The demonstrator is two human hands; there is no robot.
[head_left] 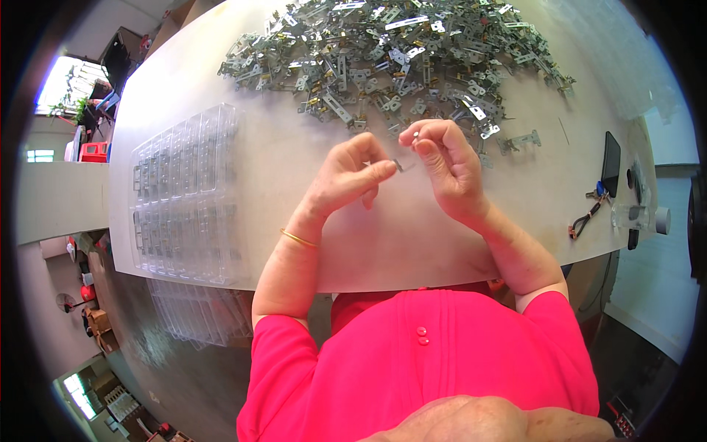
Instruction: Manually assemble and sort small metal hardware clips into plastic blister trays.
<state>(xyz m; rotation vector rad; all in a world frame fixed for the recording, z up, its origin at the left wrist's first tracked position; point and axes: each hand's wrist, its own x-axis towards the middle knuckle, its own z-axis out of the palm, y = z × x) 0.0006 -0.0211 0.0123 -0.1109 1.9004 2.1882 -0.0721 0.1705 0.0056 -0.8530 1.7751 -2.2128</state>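
Over the middle of the white table, my left hand [352, 173] pinches a small metal piece [399, 166] between thumb and fingers, one end sticking out to the right. Just beside it, slightly farther away, my right hand [451, 166] is closed in a pinch on a tiny pale part [416, 135]; its exact kind is too small to make out. The two hands are close but apart. Beyond them spreads a large heap of metal brackets [398, 59], silvery with some brass-coloured bits. One loose bracket [519, 141] lies right of my right hand.
Clear plastic trays [188, 191] with metal parts in rows stand on the table's left side. More clear trays [199, 313] sit below the table edge. At the right lie a phone [610, 163], keys on a cord [585, 219] and a clear bottle [639, 218].
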